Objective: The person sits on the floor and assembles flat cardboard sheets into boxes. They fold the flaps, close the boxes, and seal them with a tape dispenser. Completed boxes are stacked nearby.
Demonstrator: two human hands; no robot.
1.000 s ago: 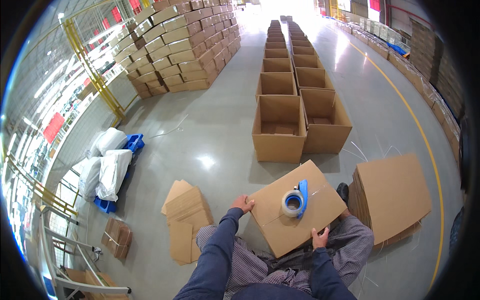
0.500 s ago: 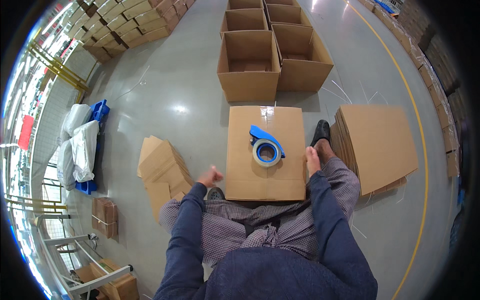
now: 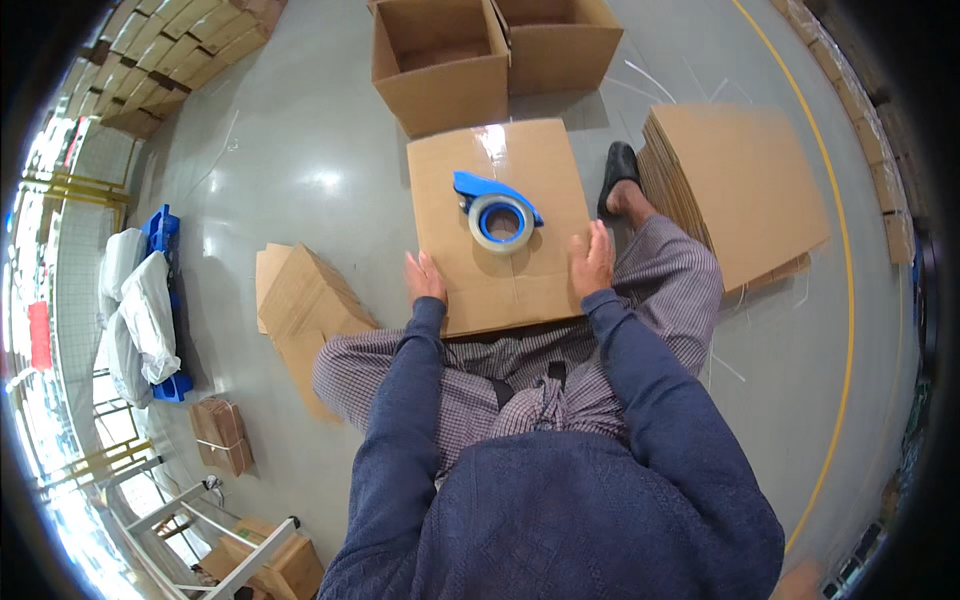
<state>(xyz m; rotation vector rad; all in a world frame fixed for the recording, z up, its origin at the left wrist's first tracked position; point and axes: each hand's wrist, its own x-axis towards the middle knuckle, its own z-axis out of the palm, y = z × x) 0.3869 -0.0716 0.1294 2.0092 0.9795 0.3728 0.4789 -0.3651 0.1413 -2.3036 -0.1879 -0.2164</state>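
A: Entries, largest first.
B: Open-topped brown cartons (image 3: 445,92), two, side by side on the floor (image 3: 290,140). Flat cardboard sheets (image 3: 740,190), one stack, right of the black shoe (image 3: 619,172). Taped carton (image 3: 465,275), one, broad face up, directly before the crossed legs (image 3: 665,285); depth cannot be told.
A: Hands?
B: Left hand (image 3: 427,280), one, at the taped carton's left edge; fingers extended, close together. Right hand (image 3: 592,260), one, at the right edge; fingers straight, curled around nothing.
A: Smallest?
B: Tape dispenser (image 3: 492,190), one, blue, with clear roll (image 3: 478,238); lies on the taped carton between the hands, touched by neither. Tape strip (image 3: 494,143), clear, one, at the far end.
A: Step in hand?
B: In my judgement, steadying and squaring the taped carton.
A: Next move calls for?
B: Any shift seems to call for even pressure from both sides, face level: the dispenser could slide. Taping would call for one hand freed.
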